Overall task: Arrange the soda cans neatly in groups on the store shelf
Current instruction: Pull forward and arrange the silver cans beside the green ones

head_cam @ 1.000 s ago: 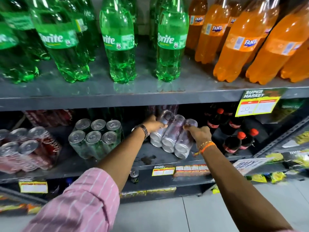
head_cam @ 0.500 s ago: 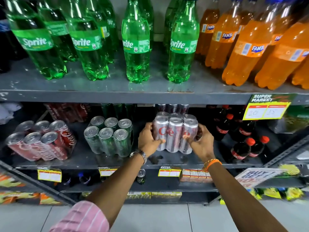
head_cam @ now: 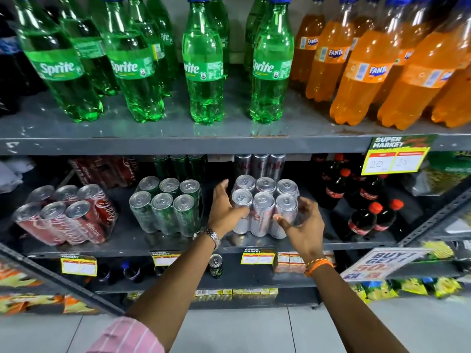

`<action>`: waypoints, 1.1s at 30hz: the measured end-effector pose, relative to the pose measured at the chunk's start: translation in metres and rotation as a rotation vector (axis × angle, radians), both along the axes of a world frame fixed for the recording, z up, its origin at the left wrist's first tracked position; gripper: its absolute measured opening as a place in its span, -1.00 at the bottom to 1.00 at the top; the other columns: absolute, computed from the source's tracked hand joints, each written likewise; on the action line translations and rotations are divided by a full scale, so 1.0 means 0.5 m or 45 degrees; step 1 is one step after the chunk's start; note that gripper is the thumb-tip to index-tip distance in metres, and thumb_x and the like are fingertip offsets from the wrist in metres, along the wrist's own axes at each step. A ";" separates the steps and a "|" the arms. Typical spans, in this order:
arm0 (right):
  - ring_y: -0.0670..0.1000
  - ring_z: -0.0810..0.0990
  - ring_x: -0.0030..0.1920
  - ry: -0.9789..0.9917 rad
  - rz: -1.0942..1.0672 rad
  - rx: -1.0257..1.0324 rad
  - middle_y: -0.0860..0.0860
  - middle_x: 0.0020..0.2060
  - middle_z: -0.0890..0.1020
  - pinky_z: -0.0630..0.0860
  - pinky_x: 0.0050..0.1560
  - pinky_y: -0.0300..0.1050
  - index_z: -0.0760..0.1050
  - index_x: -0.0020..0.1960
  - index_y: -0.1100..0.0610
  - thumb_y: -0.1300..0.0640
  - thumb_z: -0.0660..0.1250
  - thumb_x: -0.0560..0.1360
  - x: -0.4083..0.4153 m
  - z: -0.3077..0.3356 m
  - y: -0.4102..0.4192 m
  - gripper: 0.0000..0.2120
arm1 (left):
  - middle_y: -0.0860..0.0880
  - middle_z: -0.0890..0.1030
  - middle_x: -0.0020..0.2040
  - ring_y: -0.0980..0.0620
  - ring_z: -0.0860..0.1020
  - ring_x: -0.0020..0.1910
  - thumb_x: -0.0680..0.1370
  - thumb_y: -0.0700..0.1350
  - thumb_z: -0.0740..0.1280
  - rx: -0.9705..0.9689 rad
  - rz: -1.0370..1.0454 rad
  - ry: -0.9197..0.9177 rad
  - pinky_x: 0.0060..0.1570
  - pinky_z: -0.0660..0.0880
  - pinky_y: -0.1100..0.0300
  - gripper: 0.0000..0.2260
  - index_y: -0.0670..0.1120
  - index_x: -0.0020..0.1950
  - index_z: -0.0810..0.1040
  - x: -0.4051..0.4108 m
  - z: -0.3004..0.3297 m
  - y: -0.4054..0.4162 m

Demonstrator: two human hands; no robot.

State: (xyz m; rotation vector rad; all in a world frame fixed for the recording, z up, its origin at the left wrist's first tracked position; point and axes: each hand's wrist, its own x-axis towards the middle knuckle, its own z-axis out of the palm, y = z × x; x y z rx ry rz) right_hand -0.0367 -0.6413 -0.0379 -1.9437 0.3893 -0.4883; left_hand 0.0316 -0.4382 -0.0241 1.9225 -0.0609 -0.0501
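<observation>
A shrink-wrapped pack of silver soda cans (head_cam: 265,202) stands upright on the middle shelf (head_cam: 178,242), to the right of a pack of green cans (head_cam: 165,207) and a tilted pack of red cola cans (head_cam: 66,217). My left hand (head_cam: 224,207) is at the silver pack's left side, fingers spread, thumb against the front. On the pack's right front corner is my right hand (head_cam: 303,225), its fingers loose and apart. More silver (head_cam: 260,165), green and red cans stand in the dark at the back.
Small cola bottles (head_cam: 362,220) stand right of the silver pack. Sprite bottles (head_cam: 204,72) and Fanta bottles (head_cam: 364,72) fill the shelf above. A yellow price tag (head_cam: 397,159) hangs from that shelf's edge. One lone can (head_cam: 216,266) sits on the lower shelf.
The silver pack went from tilted in both hands to standing upright on the shelf. Both hands have loosened their hold and drawn back a little toward me.
</observation>
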 end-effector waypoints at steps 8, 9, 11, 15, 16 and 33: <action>0.07 0.62 -0.09 0.016 -0.093 -0.382 0.05 -0.10 0.64 0.57 -0.03 -0.04 0.61 0.02 0.09 -0.06 0.56 0.27 0.010 0.035 0.003 -0.60 | -0.11 0.36 0.52 -0.06 0.37 0.46 0.53 0.05 0.15 0.273 -0.309 0.126 0.44 0.27 0.13 -0.46 -0.07 0.50 0.37 0.076 0.091 -0.031; 0.07 0.62 -0.13 0.028 -0.082 -0.390 0.05 -0.13 0.65 0.58 -0.05 -0.02 0.61 -0.01 0.07 -0.08 0.55 0.26 0.016 0.038 0.000 -0.62 | -0.10 0.40 0.49 -0.07 0.40 0.43 0.59 0.00 0.14 0.302 -0.298 0.113 0.36 0.29 0.20 -0.54 -0.07 0.47 0.41 0.083 0.085 -0.032; 0.07 0.64 -0.17 0.052 -0.050 -0.412 0.04 -0.18 0.66 0.60 -0.07 0.00 0.62 -0.02 0.03 -0.10 0.48 0.24 0.028 0.040 -0.008 -0.64 | -0.12 0.46 0.42 -0.08 0.44 0.38 0.65 -0.08 0.10 0.338 -0.258 0.056 0.22 0.27 0.27 -0.64 -0.10 0.40 0.48 0.090 0.072 -0.027; -0.01 0.69 -0.19 0.074 0.001 -0.351 0.00 -0.21 0.72 0.63 -0.09 -0.09 0.64 -0.02 0.05 0.06 0.48 0.28 0.064 0.046 -0.030 -0.72 | -0.16 0.50 0.31 -0.10 0.46 0.34 0.67 -0.04 0.08 0.296 -0.192 0.032 0.31 0.29 0.22 -0.66 -0.14 0.30 0.52 0.058 0.055 -0.005; -0.07 0.69 -0.18 0.063 0.022 -0.321 0.00 -0.19 0.74 0.63 -0.07 -0.15 0.66 -0.02 0.08 0.13 0.49 0.29 0.075 0.053 -0.035 -0.75 | -0.14 0.50 0.30 -0.09 0.46 0.34 0.65 0.01 0.07 0.286 -0.182 0.023 0.33 0.29 0.20 -0.63 -0.13 0.29 0.52 0.040 0.050 -0.001; -0.02 0.62 -0.14 -0.017 0.067 -0.047 0.01 -0.11 0.62 0.59 -0.10 -0.13 0.55 -0.03 0.05 -0.17 0.58 0.21 0.009 0.050 0.067 -0.54 | -0.03 0.36 0.54 -0.01 0.31 0.51 0.57 0.31 0.05 0.317 -0.548 0.154 0.56 0.12 0.03 -0.37 -0.02 0.51 0.35 0.131 0.152 -0.099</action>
